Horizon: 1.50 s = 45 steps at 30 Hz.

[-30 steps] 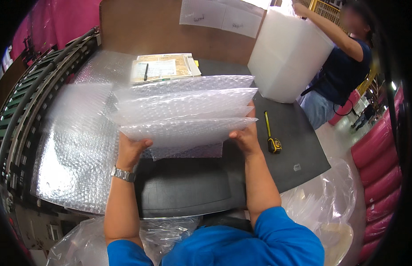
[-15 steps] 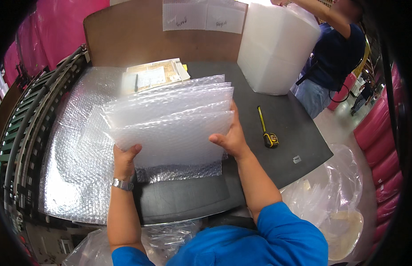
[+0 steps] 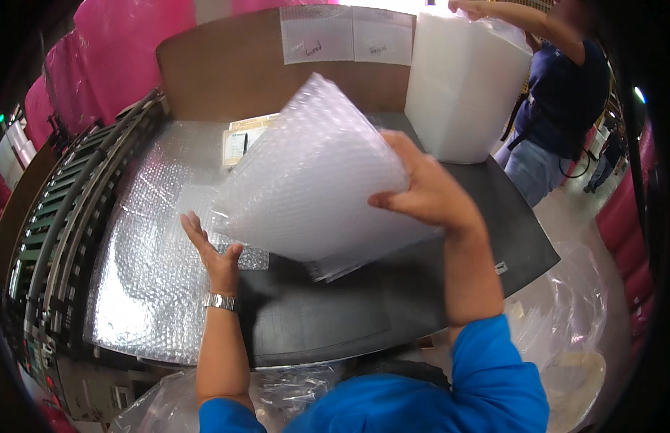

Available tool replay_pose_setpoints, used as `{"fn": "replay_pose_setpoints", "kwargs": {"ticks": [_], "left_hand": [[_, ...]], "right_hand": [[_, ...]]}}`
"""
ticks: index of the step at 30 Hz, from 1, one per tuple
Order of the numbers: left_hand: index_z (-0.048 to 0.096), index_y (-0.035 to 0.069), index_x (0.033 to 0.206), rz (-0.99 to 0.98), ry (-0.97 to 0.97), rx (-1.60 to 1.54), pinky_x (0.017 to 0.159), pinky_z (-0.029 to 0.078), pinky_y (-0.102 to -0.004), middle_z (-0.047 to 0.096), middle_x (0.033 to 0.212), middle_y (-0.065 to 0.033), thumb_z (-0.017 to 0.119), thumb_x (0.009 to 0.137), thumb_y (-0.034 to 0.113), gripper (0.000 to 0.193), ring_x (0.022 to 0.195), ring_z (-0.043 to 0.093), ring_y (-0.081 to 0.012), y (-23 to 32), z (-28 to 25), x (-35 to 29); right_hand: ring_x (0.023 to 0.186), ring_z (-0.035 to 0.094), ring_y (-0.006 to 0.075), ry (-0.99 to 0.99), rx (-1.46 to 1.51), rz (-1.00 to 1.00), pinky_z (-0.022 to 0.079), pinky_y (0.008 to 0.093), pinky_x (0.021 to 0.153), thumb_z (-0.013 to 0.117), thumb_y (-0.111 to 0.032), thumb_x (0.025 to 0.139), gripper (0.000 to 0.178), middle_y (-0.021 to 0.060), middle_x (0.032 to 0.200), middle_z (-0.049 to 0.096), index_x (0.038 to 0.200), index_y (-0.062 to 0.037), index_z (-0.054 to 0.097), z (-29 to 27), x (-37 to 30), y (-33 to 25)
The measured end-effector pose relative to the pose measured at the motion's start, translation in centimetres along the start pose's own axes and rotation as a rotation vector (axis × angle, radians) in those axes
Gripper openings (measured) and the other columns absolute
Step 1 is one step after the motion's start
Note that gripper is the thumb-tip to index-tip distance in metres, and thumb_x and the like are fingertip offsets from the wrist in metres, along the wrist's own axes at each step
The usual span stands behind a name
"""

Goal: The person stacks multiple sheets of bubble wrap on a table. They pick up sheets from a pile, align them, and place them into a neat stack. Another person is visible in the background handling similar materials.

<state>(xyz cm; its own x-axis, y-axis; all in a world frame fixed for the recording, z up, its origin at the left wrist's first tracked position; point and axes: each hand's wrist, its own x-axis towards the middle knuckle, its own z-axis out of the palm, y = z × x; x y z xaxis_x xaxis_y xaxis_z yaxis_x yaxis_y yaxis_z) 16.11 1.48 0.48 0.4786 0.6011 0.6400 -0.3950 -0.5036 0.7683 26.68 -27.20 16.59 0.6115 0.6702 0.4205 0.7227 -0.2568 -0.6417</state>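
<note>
A stack of clear bubble wrap sheets or pouches (image 3: 317, 180) is tilted above the table, one corner pointing up and away. My right hand (image 3: 425, 184) grips its right side, thumb on the near face and fingers behind. Beside the stack's left corner, my left hand (image 3: 214, 249) is open with its fingers spread, and a metal watch is on that wrist. Under and beyond it a large bubble wrap sheet (image 3: 144, 289) covers the table's left part. A smaller bubble wrap piece (image 3: 252, 257) lies partly beneath the raised stack.
Papers with a pen (image 3: 236, 148) lie behind the stack on the dark table (image 3: 313, 317). At the back right stands a tall white foam-like bundle (image 3: 457, 86), touched by another person (image 3: 566, 94). A roller conveyor (image 3: 68, 209) runs along the left; plastic bags (image 3: 558, 317) lie at lower right.
The stack has turned from lying level between both hands to a tilted, corner-up pose. My left hand has let go; my right hand has moved rightward with it. The tape measure is now hidden.
</note>
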Motion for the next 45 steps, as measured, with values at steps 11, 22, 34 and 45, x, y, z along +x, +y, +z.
{"fn": "replay_pose_setpoints", "kwargs": {"ticks": [11,22,34,45], "left_hand": [[0.003,0.004,0.136,-0.224,-0.658,-0.264,0.101,0.023,-0.0356,0.020,0.136,-0.0193,0.081,0.050,0.037,0.121,0.125,0.024,-0.0264,0.7,1.7,-1.6],[0.040,0.002,0.116,-0.205,-0.476,-0.234,0.084,0.040,-0.0328,0.052,0.107,-0.0146,0.072,0.068,0.023,0.061,0.098,0.052,-0.0220,2.4,2.7,-2.7],[0.040,0.001,0.116,-0.176,-0.470,-0.268,0.084,0.040,-0.0336,0.052,0.105,-0.0164,0.072,0.067,0.024,0.063,0.097,0.052,-0.0252,1.8,3.0,-3.0],[0.040,0.001,0.116,-0.193,-0.487,-0.225,0.086,0.038,-0.0328,0.050,0.107,-0.0137,0.071,0.067,0.021,0.061,0.099,0.049,-0.0214,2.5,2.6,-2.7]], "right_hand": [[0.106,0.047,0.0354,-0.400,-0.542,-0.251,0.039,0.0388,0.089,0.072,-0.030,0.058,0.087,0.0207,0.117,0.048,0.131,-0.0154,0.027,2.8,4.0,-5.7],[0.083,0.057,0.0214,-0.187,-0.023,-0.184,0.044,0.0283,0.076,0.064,-0.029,0.075,0.045,0.0138,0.092,0.059,0.109,-0.0020,0.053,1.6,6.6,-5.7],[0.072,0.049,0.0133,0.038,-0.013,-0.214,0.041,0.0291,0.070,0.051,-0.018,0.084,0.017,0.0063,0.075,0.054,0.081,-0.0020,0.056,4.6,8.5,-5.3],[0.070,0.054,0.0195,-0.245,-0.413,-0.181,0.041,0.0311,0.065,0.056,-0.024,0.082,0.023,0.0126,0.074,0.058,0.085,-0.0008,0.056,5.9,8.0,-7.3]]}}
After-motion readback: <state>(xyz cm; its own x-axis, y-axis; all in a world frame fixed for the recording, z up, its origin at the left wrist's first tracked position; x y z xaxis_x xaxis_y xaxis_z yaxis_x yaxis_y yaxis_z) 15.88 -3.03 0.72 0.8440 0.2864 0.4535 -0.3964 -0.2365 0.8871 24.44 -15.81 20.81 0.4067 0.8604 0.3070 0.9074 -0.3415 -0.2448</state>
